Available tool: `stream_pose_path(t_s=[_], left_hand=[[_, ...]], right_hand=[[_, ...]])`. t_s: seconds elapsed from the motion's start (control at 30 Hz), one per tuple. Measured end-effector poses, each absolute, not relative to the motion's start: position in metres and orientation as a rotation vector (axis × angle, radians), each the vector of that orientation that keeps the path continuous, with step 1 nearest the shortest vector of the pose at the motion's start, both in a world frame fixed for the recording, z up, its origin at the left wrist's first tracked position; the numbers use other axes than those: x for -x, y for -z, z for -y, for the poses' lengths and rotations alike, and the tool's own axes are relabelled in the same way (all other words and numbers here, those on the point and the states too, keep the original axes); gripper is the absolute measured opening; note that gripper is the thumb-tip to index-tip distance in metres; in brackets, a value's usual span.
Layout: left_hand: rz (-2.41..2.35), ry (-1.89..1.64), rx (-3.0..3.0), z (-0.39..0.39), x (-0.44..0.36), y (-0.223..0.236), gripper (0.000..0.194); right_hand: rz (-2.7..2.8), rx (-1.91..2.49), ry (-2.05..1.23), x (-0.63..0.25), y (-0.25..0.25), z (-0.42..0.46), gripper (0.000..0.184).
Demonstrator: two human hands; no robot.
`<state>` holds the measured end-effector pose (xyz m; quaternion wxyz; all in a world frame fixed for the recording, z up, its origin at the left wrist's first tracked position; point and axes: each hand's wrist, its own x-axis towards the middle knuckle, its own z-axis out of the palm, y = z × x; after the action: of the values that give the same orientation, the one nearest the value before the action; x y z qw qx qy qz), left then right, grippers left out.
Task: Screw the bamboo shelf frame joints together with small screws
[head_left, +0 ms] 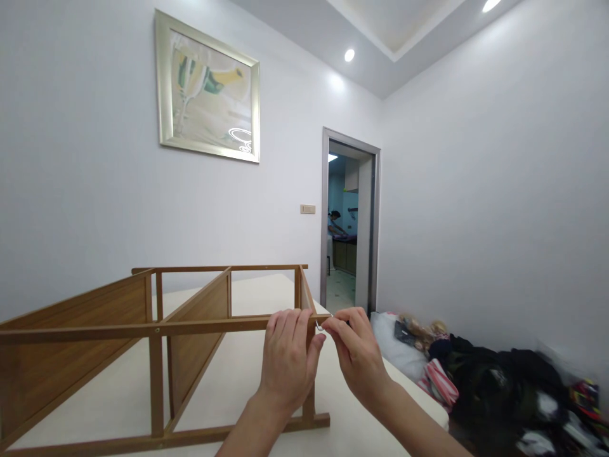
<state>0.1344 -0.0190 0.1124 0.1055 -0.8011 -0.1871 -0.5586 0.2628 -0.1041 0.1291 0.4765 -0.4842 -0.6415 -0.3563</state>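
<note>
A brown wooden shelf frame (209, 327) lies on its side on a white table (238, 374). My left hand (288, 362) is wrapped over the frame's upper rail near its right end, with the thumb below the rail. Just right of it, my right hand (359, 349) pinches a small bent metal hex key (320, 326) between thumb and fingers. The key is at the rail's end, beside the joint with an upright. Fingers hide most of it, so whether its tip sits in a screw I cannot tell.
Slatless wooden panels (200, 336) span the frame to the left. Right of the table lies a pile of dark clothes (495, 381) and a white bag (399, 346). Behind is a doorway (325, 222); a person (334, 222) bends over a counter in the room beyond.
</note>
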Motion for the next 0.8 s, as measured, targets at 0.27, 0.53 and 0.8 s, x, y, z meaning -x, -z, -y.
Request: stream_pose_path(t_s=[0.27, 0.53, 0.8], left_hand=[[0.581, 1.685, 2.383, 0.022, -0.136, -0.116, 0.023], [0.609, 1.711, 2.382, 0.024, -0.137, -0.119, 0.019], [0.589, 1.740, 2.416, 0.024, -0.137, -0.118, 0.017]], right_hand=[[1.612, 1.254, 0.914, -0.264, -0.128, 0.103, 0.023], [1.642, 1.302, 0.941, -0.262, -0.138, 0.106, 0.023], [1.698, 1.321, 0.940, -0.267, -0.138, 0.108, 0.024]])
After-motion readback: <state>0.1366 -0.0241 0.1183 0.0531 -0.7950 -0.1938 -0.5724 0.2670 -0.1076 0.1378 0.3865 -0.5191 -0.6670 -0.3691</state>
